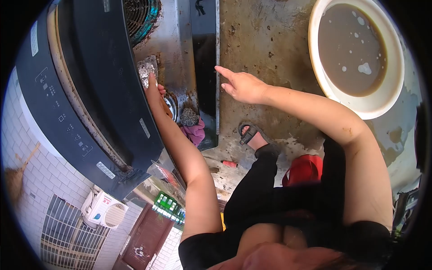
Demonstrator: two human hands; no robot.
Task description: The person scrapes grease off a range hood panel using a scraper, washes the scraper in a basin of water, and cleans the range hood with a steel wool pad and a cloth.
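Observation:
My left hand (155, 90) reaches inside a greasy range hood (175, 58), closed, with the thumb against a crumpled silvery piece (146, 72) that looks like foil or a scouring pad. Part of its grip is hidden by the hood's dark front panel (96, 63). Below that hand, a steel wool ball (189, 117) rests beside a pink cloth (195, 132). My right hand (245, 87) holds nothing. Its index finger and thumb are stretched out, the fingertip close to the hood's black edge strip (205, 67).
On the wet, stained floor (265, 40) stands a white basin (316, 58) of murky brown water at the right. A round fan grille (141, 18) shows at the top. Near my sandalled foot (253, 136) lies a red-handled object (229, 164). Something red (306, 169) is between my legs.

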